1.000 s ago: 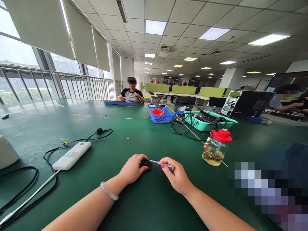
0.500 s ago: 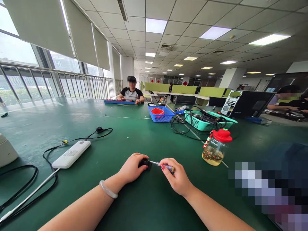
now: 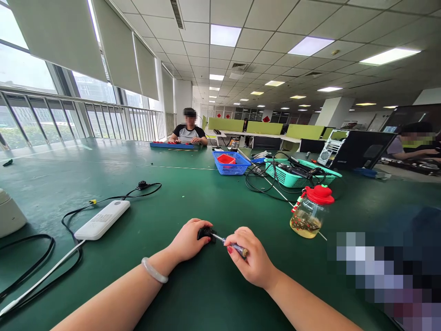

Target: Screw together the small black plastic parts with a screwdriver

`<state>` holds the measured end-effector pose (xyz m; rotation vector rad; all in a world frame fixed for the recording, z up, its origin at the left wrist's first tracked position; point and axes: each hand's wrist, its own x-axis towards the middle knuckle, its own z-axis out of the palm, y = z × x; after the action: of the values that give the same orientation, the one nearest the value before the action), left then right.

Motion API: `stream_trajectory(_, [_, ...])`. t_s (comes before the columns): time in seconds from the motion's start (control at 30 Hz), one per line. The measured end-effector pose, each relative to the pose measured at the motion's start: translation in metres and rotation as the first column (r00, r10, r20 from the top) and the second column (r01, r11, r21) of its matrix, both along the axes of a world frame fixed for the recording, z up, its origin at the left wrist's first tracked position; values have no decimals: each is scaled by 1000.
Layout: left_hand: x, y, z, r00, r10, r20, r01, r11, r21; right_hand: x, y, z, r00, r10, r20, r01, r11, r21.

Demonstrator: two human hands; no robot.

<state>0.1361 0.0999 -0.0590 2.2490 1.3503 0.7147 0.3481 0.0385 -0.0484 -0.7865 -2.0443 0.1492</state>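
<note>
My left hand (image 3: 190, 239) is closed around a small black part (image 3: 206, 233) and steadies it on the green tabletop (image 3: 179, 294). The exact kind of the part is unclear, since my fingers cover much of it. A screwdriver (image 3: 239, 249) with a see-through purplish handle is gripped in my right hand (image 3: 251, 257). Its thin metal shaft slants up to the left, and the tip meets the right side of the black part.
A white power adapter (image 3: 103, 219) and black cables lie to the left. At the right stand a red-lidded jar (image 3: 310, 214), a teal basket (image 3: 287, 178) full of cables and a blue basket (image 3: 229, 169). A person (image 3: 189, 132) sits across the table.
The screwdriver's handle has dropped and shifted slightly left, so its shaft slopes more steeply. My left hand keeps its hold on the black part almost unmoved.
</note>
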Motion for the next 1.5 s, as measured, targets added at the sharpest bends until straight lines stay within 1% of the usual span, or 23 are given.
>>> stream_trajectory(0.17, [-1,1,-2,1000,16,-7,-16,1000,-2,-4,-3,1,993,47,104,-56,995,84])
stream_trajectory(0.37, [0,1,-2,1000,24,3,-24,1000,-16,-11,-6,0,952,-25,307,-40,978,203])
stream_trajectory(0.43, [0,1,-3,1000,26,5,-26,999,-20,-13,-9,-1,924,-58,377,-32,973,228])
stream_trajectory(0.53, [0,1,-2,999,36,1,-35,999,-36,-19,-16,-2,861,-111,497,-12,971,238])
stream_trajectory(0.63, [1,0,0,999,41,-1,-41,998,-51,-27,-22,-7,787,-125,604,0,979,202])
stream_trajectory(0.7, [1,-1,1,999,47,-2,-47,997,-56,-32,-23,-13,760,-118,639,2,984,179])
stream_trajectory(0.87, [2,-1,0,998,61,-10,-61,997,-56,-41,-20,-27,765,-132,630,14,982,189])
stream_trajectory(1.03, [2,-1,-1,997,78,-11,-79,995,-59,-47,-22,-33,803,-156,575,34,975,219])
stream_trajectory(1.13, [2,0,-1,997,81,-16,-82,995,-65,-46,-22,-30,851,-153,502,35,971,236])
stream_trajectory(1.23, [2,1,0,997,69,-29,-71,995,-67,-40,-18,-20,905,-159,394,63,967,247])
stream_trajectory(1.37, [1,2,-1,998,52,-22,-54,996,-73,-28,-12,-8,942,-152,299,89,973,215])
stream_trajectory(1.43, [0,3,-3,998,55,-17,-56,995,-79,-26,-12,-8,948,-148,281,94,976,198])
stream_trajectory(1.5, [0,3,-4,998,57,-6,-58,995,-79,-29,-14,-12,942,-144,303,89,978,186])
